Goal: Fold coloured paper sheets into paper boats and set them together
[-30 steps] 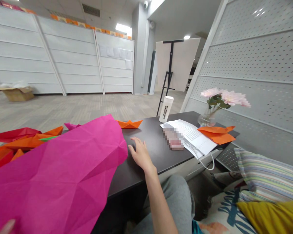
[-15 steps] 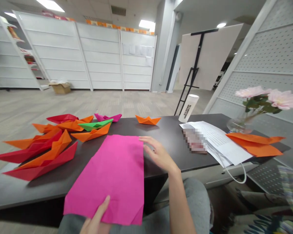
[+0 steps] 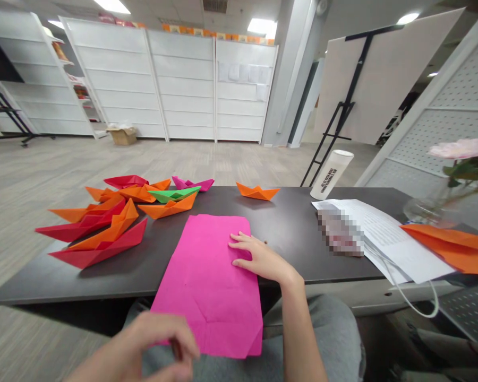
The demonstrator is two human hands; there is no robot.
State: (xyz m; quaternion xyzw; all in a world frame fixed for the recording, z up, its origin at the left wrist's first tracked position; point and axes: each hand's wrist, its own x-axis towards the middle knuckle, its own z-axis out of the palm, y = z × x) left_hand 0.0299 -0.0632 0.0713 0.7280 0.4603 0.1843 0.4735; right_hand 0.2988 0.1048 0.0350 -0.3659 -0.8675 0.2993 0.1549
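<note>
A bright pink sheet of paper point(image 3: 211, 276) lies partly on the dark table and reaches over its front edge above my lap. Its lower right corner is folded, and creases cross the lower part. My right hand point(image 3: 258, 257) rests flat on the sheet's upper right side, fingers spread. At the lower left, my left hand point(image 3: 163, 339) is loosely curled beside the sheet's bottom edge, thumb apart from the fingers, with nothing visible in it. Several folded paper boats stand to the left, among them a red boat point(image 3: 99, 252) and a green boat point(image 3: 174, 194).
One orange paper boat point(image 3: 257, 192) stands at the table's back edge. To the right are a white cylinder point(image 3: 330, 175), printed sheets point(image 3: 382, 233), a pixelated object point(image 3: 340, 233), a white cable point(image 3: 416, 313), folded orange paper point(image 3: 454, 246) and a flower vase point(image 3: 430, 209).
My left hand has let go of the pink paper's bottom edge and moved to the left. My right hand has shifted from the upper right corner onto the sheet. The view has turned leftward.
</note>
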